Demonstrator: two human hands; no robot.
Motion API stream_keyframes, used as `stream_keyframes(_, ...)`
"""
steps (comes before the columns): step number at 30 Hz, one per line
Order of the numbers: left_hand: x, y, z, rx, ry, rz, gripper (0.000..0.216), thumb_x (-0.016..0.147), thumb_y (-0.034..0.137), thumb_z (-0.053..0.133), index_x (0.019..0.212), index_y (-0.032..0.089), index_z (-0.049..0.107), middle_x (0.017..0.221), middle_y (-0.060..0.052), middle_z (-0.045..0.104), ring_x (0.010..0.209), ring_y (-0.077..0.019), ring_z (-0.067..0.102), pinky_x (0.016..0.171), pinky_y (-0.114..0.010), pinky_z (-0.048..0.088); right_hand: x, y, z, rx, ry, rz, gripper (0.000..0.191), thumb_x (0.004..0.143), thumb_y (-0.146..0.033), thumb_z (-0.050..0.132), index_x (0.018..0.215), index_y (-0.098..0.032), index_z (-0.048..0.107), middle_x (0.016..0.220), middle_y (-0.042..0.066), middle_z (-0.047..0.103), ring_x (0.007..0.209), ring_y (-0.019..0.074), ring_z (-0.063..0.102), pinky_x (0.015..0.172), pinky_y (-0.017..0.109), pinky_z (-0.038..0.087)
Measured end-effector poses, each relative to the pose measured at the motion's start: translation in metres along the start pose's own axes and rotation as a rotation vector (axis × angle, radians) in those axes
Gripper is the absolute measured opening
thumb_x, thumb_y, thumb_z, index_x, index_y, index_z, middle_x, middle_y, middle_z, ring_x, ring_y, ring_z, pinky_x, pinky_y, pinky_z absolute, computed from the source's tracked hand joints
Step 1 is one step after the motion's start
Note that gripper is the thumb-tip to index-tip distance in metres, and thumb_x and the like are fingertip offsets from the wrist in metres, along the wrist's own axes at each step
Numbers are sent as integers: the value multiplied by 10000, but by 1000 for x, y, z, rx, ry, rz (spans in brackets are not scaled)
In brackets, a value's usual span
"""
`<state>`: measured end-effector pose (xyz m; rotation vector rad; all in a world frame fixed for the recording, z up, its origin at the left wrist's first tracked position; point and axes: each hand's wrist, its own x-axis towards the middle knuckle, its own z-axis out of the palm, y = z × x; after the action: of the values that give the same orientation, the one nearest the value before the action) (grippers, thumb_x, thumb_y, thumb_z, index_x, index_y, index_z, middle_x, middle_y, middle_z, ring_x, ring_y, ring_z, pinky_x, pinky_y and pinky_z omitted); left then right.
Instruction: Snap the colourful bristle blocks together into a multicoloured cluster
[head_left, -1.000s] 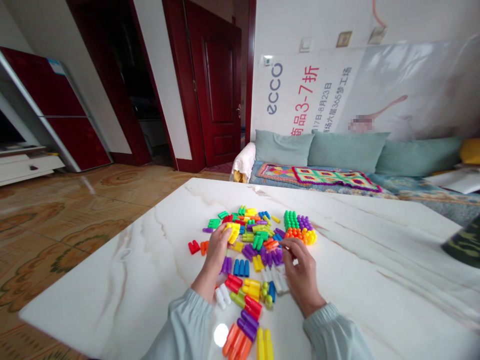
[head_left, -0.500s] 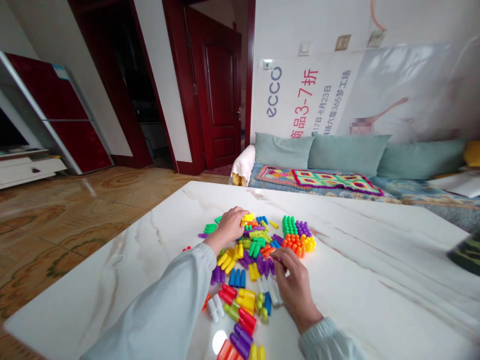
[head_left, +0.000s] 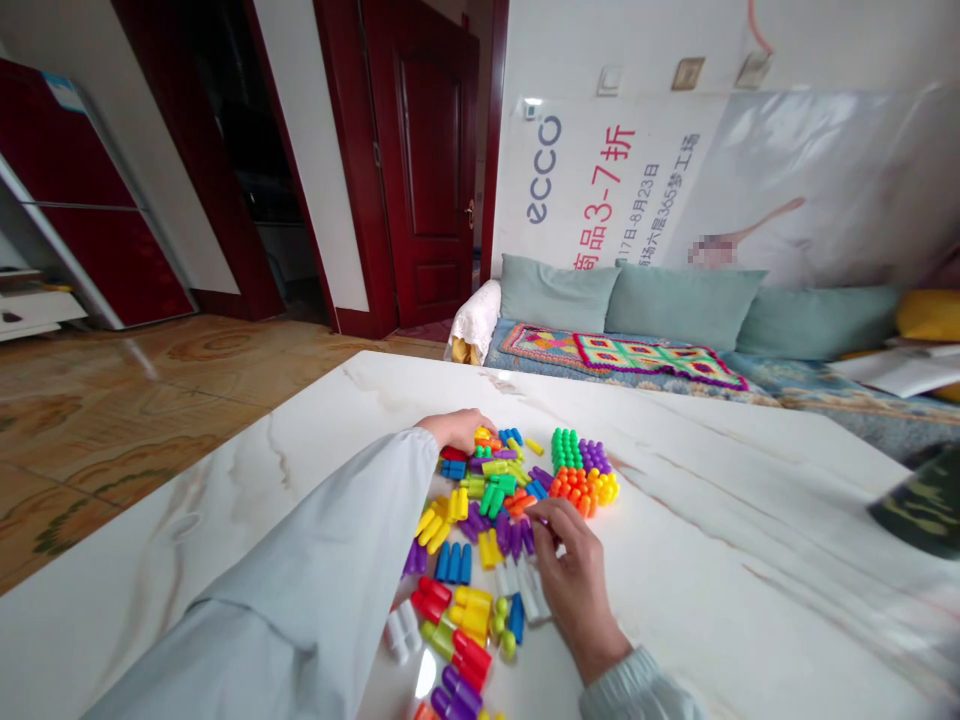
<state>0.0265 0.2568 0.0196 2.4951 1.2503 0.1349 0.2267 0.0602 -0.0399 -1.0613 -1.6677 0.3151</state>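
A loose spread of colourful bullet-shaped plastic building blocks (head_left: 454, 562) lies on the white table. At its far side, my left hand (head_left: 459, 430) reaches down beside a yellow block (head_left: 485, 434); most of its fingers are hidden behind the hand's back. My right hand (head_left: 576, 565) is closed in a pinch over the spread's right side, with its fingertips close to purple blocks (head_left: 514, 537); what sits between them is too small to make out. Just beyond that hand stand tidy groups of green (head_left: 566, 450), purple (head_left: 595, 456), orange (head_left: 573, 488) and yellow blocks (head_left: 604, 487).
The marble-patterned table (head_left: 720, 560) stretches to both sides. A camouflage-patterned object (head_left: 919, 505) rests at its right edge. Behind stands a sofa (head_left: 517, 345) with green cushions (head_left: 686, 300). A dark red door (head_left: 427, 170) and a red refrigerator (head_left: 90, 240) are farther back.
The camera view has shifted slightly. My left hand has gone a little farther over the far blocks, and its sleeve now covers more of the left side. My right hand keeps its pinch near the purple blocks.
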Motion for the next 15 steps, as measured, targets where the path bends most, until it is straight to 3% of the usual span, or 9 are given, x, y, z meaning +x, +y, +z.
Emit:
stream_keyframes(8,-8,-5,3,46,49,-24,608,520,220,738,1127,257,733,1073,-51,698,999,-270,608,922,-329,460,-1,3,0,-16,-10,5,188,921,-152,478,900,-212,655,886,41,671,782,160,641,691,255,507)
stream_keyframes(15,-30,-6,6,-104,256,-46,518,484,218,752,1000,176,763,1026,-84,675,954,-263,612,931,-333,465,1,6,1,-46,-24,7,186,914,-165,480,886,-208,659,865,41,675,760,165,640,662,256,499)
